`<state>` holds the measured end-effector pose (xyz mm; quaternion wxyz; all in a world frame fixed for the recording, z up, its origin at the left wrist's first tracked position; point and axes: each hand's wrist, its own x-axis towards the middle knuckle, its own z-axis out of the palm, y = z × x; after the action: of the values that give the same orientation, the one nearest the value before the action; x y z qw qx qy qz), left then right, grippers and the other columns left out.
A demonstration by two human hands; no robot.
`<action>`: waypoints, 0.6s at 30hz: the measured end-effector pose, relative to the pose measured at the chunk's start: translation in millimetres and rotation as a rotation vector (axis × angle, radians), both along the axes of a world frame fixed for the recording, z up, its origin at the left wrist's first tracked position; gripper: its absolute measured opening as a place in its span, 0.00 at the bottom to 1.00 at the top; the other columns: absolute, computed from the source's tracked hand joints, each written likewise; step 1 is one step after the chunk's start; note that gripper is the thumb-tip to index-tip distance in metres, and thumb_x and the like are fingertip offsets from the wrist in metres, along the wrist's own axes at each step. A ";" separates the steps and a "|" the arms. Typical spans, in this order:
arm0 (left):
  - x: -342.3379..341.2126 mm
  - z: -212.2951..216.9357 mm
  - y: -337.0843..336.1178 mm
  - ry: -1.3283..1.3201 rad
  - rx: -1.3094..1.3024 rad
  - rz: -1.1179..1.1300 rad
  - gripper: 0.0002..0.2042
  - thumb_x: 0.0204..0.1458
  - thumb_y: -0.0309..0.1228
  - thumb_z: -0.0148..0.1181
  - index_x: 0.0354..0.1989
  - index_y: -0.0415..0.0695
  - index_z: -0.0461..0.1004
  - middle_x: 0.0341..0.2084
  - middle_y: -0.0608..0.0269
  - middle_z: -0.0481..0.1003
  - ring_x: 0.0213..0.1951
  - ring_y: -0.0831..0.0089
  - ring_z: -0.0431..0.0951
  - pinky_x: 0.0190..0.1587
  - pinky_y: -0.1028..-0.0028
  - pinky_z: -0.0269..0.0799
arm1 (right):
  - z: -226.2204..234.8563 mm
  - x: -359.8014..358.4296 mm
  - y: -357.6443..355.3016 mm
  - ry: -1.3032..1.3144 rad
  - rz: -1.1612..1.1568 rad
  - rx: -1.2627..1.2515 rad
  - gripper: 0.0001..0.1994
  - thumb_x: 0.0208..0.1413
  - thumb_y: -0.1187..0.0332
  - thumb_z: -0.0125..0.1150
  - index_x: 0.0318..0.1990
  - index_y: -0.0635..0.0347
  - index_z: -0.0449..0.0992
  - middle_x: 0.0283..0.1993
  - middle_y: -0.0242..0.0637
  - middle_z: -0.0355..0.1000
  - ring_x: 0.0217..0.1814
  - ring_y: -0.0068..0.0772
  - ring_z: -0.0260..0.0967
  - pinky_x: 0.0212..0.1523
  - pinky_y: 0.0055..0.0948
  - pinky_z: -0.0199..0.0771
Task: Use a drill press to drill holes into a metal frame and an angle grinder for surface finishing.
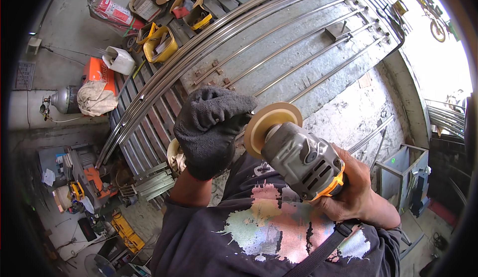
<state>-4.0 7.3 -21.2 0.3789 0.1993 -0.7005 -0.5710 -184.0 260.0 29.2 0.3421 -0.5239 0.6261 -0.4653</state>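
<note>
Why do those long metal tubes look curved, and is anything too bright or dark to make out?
Head view: the wide fisheye lens probably bows the metal tubes and leaves the corners black; the outdoor area, upper right, is washed out by glare; the lower-left clutter is dim; the angle grinder and gloved left hand look fairly sharp.

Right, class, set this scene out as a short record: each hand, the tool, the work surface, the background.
Left hand: dark glove, fingers curled close to the tan disc; anything held is unclear
Right hand: bare, gripping the angle grinder
Tool: angle grinder, grey body, orange-yellow trim, tan disc fitted
Work surface: grey tabletop bearing thin metal rods
Background, upper left: red fire extinguisher, yellow bin
</note>
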 end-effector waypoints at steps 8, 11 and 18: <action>-0.1 1.1 -0.9 -0.013 -0.048 -0.034 0.11 0.58 0.16 0.69 0.37 0.46 0.72 0.34 0.71 0.66 0.38 0.76 0.68 0.45 0.74 0.71 | -3.2 1.4 1.3 0.009 0.000 -0.042 0.40 0.52 0.68 0.79 0.71 0.76 0.69 0.63 0.56 0.80 0.63 0.49 0.83 0.65 0.41 0.81; 0.3 1.4 -1.1 0.001 -0.023 -0.054 0.12 0.60 0.16 0.67 0.37 0.46 0.70 0.34 0.71 0.64 0.37 0.76 0.67 0.46 0.74 0.71 | -3.0 1.0 1.7 0.031 0.006 -0.040 0.40 0.53 0.68 0.79 0.71 0.76 0.69 0.63 0.56 0.80 0.63 0.49 0.83 0.65 0.41 0.82; 0.4 -1.2 1.8 0.272 0.436 -0.230 0.14 0.63 0.15 0.63 0.37 0.47 0.64 0.33 0.71 0.59 0.36 0.75 0.63 0.46 0.73 0.70 | -4.0 2.1 1.8 0.024 0.008 -0.034 0.40 0.53 0.68 0.78 0.71 0.77 0.68 0.64 0.57 0.79 0.64 0.50 0.83 0.65 0.41 0.81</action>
<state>-3.6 9.1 -22.4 0.3503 0.1168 -0.5217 -0.7691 -181.9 261.8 25.1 0.3276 -0.5376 0.6200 -0.4683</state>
